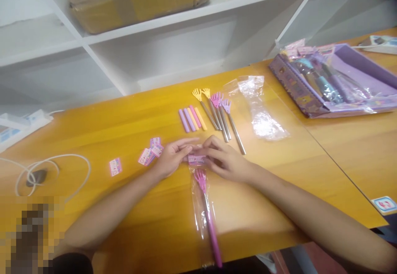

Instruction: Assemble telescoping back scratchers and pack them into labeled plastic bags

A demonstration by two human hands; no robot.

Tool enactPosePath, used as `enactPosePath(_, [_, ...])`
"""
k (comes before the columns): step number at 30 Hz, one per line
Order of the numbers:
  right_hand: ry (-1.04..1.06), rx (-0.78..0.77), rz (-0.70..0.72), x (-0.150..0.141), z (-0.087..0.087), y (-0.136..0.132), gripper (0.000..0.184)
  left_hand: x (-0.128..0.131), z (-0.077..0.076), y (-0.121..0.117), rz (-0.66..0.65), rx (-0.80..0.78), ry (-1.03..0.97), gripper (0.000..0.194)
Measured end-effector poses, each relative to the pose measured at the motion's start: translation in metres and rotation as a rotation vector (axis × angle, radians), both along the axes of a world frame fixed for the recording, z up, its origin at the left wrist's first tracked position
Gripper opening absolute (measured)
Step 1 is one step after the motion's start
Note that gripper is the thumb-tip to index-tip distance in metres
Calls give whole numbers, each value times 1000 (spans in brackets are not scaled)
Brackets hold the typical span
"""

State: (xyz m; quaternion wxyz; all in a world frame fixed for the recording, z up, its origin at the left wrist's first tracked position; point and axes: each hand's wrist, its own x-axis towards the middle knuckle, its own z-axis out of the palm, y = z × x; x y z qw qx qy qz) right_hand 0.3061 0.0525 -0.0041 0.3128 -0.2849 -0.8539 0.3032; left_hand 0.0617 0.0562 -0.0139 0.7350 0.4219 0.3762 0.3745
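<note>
The left hand and right hand pinch a glossy clear sleeve at its printed card; the claw-headed, slim-shafted pink scratcher lies inside, below both, over the wood-grained bench.

Fingers hold a bag; scratchers lie beyond.

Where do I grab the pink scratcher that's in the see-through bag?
I'd hold the thick handle through the bag, coming from the right. It's straight, fatter than the metal rod, and points toward you. Loose plastic lies mostly on its left, so the right looks easier. The far end is a thin, spread claw, with the left hand and right hand close by.
</note>
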Motion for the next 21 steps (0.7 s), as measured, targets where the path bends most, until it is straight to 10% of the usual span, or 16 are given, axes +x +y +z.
enactPosePath(21, [305, -277, -264, -11, -19, -2, 38, -2, 8, -3, -132, 166, 27, 44])
